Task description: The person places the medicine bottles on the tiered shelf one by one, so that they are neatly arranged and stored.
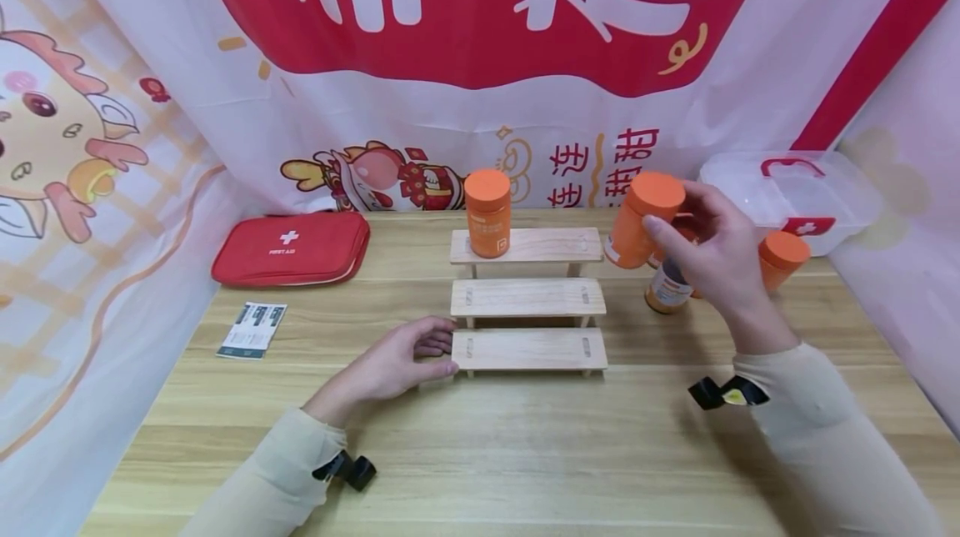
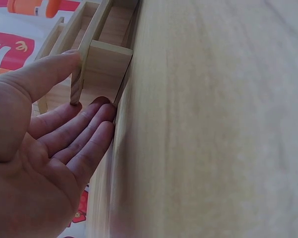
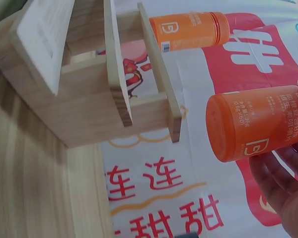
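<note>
White fabric printed with red panels, Chinese characters and cartoon figures surrounds a pale wood-grain table (image 1: 525, 454). On it, a red zippered pouch with a white cross (image 1: 291, 247) and a small printed card (image 1: 252, 330) lie at the left; a clear plastic box with red clasps (image 1: 787, 195) stands at the back right. In the middle is a three-step light wooden stand (image 1: 528, 297), an orange lidded bottle (image 1: 488, 216) upright on its top step. The person's left hand (image 1: 393, 362) holds the left end of the lowest step between a widely spread thumb and index finger. The right hand (image 1: 712, 245) pinches a second orange bottle (image 1: 637, 224), tilted in the air just right of the top step. Near that hand stand a dark bottle with a pale label (image 1: 667, 287) and another orange-lidded bottle (image 1: 782, 253), partly hidden. Only the left wrist view shows the remaining fingers reaching beside the stand's support; only the right wrist view reveals the held bottle's base and "36g" lettering, its lid out of frame.
</note>
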### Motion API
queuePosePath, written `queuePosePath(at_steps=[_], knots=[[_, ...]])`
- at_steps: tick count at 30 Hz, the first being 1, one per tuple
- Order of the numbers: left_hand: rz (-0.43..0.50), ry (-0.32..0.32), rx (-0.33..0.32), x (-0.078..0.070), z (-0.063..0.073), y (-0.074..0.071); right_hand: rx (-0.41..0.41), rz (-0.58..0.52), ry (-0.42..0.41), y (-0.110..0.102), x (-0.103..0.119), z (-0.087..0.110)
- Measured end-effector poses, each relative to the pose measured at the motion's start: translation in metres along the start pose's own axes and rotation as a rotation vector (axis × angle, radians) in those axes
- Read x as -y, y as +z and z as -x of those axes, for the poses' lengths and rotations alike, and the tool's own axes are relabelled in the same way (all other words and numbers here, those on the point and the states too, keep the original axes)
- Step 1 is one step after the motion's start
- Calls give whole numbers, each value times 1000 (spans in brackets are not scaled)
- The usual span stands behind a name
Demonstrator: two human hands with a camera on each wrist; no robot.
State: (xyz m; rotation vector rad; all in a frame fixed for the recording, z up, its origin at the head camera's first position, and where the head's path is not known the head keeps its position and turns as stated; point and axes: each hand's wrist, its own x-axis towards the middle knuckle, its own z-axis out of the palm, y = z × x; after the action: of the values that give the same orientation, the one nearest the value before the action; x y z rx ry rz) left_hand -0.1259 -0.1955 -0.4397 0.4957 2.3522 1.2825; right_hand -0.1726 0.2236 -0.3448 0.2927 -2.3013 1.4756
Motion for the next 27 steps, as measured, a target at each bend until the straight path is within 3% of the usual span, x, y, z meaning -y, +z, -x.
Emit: queuePosePath(at_steps=[11, 27], knots=[[-3, -11, 4, 0, 1, -1, 63, -33, -45, 26, 13, -12], [17, -2, 7, -1, 2, -1, 132, -49, -39, 56, 19, -28]])
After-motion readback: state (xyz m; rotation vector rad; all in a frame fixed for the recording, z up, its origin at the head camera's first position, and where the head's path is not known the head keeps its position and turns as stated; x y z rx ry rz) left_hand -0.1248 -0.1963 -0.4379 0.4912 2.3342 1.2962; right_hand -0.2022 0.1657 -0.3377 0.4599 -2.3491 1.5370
